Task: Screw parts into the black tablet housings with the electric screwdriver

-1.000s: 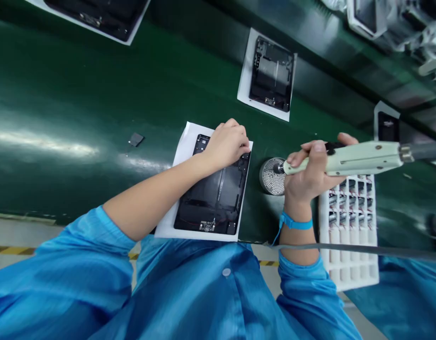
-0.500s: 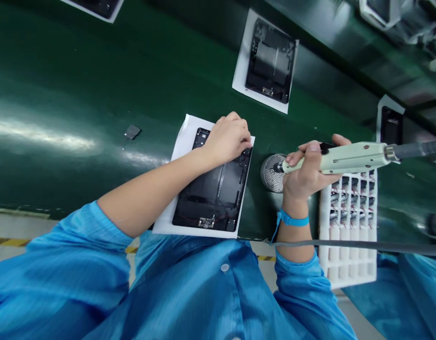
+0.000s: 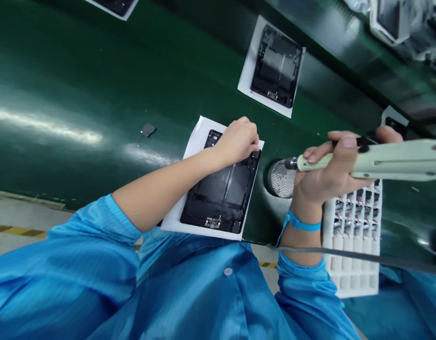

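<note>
A black opened device [image 3: 223, 193] lies on a white sheet [image 3: 197, 141] on the green belt [image 3: 97, 85]. My left hand [image 3: 239, 139] rests on its far right corner, fingers curled and pinched; what they hold is hidden. My right hand [image 3: 333, 170] grips a pale green electric screwdriver [image 3: 373, 160], whose tip points into a round dish of screws [image 3: 280, 179].
A white compartment tray [image 3: 356, 226] with small parts sits under the right hand. Another black device on white paper [image 3: 274, 66] lies farther up the belt. A small dark chip [image 3: 147, 129] lies to the left. A grey cable [image 3: 363, 257] crosses low right.
My right hand with the screwdriver has lifted and come closer to the camera, its tip still over the screw dish. The left hand stays on the device corner.
</note>
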A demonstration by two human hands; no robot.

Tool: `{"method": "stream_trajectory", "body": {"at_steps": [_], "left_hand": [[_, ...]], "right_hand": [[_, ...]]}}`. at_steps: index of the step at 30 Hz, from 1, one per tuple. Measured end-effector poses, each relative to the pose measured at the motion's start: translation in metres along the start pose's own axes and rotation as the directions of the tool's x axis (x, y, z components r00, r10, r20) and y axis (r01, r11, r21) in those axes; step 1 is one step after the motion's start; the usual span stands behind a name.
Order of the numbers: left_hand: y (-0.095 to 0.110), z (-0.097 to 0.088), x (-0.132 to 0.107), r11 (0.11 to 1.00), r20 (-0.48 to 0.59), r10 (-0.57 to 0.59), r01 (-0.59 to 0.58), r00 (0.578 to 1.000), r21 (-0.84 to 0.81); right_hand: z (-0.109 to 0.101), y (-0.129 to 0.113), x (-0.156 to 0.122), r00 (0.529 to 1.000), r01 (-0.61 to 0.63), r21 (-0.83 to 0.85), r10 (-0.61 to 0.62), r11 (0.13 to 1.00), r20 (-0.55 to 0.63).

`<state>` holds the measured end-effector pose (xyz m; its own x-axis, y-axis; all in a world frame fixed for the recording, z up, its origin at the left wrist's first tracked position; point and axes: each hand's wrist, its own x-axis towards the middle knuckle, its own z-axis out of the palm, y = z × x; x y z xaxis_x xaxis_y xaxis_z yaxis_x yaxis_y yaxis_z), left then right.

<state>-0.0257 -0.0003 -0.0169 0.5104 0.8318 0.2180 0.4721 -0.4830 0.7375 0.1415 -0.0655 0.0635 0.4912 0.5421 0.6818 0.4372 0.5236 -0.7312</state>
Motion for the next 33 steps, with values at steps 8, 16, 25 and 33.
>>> {"method": "stream_trajectory", "body": {"at_steps": [8, 16, 25, 33], "left_hand": [[0.001, 0.005, -0.001, 0.998, -0.006, 0.03, -0.029, 1.0, 0.063], [0.002, 0.007, 0.0, 0.993, 0.016, 0.047, -0.048, 0.999, 0.109], [0.002, 0.007, 0.0, 0.991, 0.011, 0.058, -0.059, 0.998, 0.118], [0.013, -0.003, 0.002, 0.988, 0.085, -0.001, -0.013, 0.996, 0.154]], "right_hand": [[0.044, 0.036, -0.022, 0.978, -0.135, 0.142, 0.109, 0.981, 0.178], [0.039, 0.044, -0.03, 0.959, -0.119, -0.001, 0.115, 0.993, 0.26], [0.044, 0.044, -0.026, 0.972, -0.092, 0.024, 0.085, 0.995, 0.218], [0.055, 0.023, -0.033, 0.955, -0.264, 0.094, 0.247, 0.96, 0.163]]}}
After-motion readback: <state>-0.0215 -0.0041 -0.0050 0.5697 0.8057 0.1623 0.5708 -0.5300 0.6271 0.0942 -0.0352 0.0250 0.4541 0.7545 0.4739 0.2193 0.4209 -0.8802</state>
